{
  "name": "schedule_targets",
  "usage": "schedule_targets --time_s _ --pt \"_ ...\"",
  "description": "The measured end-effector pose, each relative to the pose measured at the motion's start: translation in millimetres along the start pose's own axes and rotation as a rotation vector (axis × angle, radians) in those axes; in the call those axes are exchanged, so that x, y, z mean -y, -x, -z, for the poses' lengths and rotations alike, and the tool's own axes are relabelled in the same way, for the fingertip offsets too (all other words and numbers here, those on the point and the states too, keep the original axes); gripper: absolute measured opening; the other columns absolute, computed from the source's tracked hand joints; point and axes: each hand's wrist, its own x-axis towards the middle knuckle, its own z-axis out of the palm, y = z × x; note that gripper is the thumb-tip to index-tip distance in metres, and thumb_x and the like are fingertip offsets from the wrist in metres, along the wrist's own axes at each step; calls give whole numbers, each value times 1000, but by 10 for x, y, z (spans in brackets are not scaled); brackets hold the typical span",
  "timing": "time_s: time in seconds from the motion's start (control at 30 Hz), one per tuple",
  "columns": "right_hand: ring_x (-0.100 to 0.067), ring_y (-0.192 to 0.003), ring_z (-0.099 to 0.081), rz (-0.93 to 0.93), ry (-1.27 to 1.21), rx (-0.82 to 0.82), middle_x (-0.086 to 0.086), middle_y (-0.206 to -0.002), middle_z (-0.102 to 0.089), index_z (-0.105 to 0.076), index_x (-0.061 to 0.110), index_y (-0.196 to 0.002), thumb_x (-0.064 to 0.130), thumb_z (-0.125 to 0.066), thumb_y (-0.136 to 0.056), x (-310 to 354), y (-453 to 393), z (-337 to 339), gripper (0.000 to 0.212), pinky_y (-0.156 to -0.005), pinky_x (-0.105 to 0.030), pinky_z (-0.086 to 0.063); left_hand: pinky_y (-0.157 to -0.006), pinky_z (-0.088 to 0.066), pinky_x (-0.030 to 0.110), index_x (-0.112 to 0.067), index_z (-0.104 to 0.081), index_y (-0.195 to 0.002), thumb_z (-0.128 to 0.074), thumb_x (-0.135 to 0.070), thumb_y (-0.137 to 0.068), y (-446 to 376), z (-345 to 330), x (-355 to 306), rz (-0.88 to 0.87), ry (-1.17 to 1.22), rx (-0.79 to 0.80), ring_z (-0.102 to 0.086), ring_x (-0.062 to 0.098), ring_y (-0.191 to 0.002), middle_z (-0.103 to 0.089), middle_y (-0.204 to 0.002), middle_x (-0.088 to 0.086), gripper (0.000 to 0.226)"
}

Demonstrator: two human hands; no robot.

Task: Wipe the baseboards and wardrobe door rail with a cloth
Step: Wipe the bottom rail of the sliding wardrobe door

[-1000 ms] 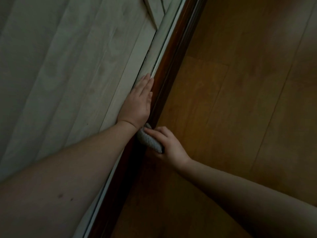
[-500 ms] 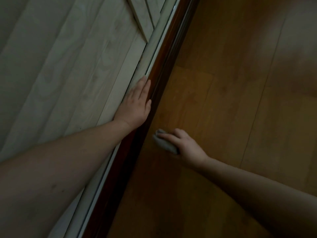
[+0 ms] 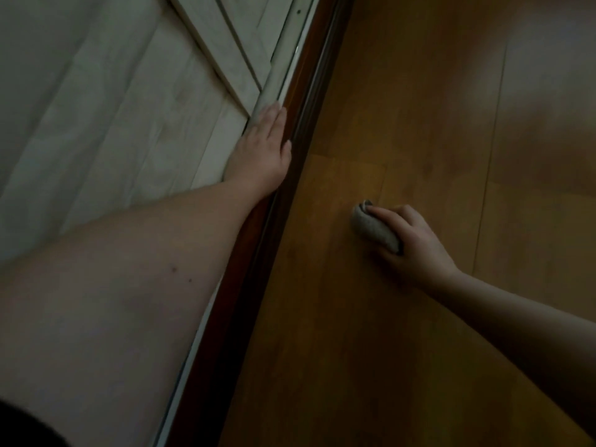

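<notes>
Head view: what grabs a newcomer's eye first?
The big bare forearm crossing the lower left, ending in the left hand laid flat against the wardrobe door rail. Next, the right hand at centre right, over the wooden floor and apart from the rail, its grip curled round a bunched grey cloth. The pale wardrobe door fills the upper left.

Wardrobe door at left; door rail runs diagonally along its foot, wooden floor to the right. Left hand lies flat against door bottom beside rail. Right hand with cloth over floor, apart from rail.
</notes>
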Motion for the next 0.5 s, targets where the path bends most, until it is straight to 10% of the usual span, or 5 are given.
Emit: schedule_targets --time_s 0.5 --pt "-13 -114 -45 -181 -142 -130 3 -123 -45 -38 33 -147 31 -66 -93 -91 -1680 18 62 -97 -27 -39 -124 -4 34 -9 -4 -159 -14 -42 -103 -73 -134 43 26 -113 52 0 17 -153 -1 -167 7 65"
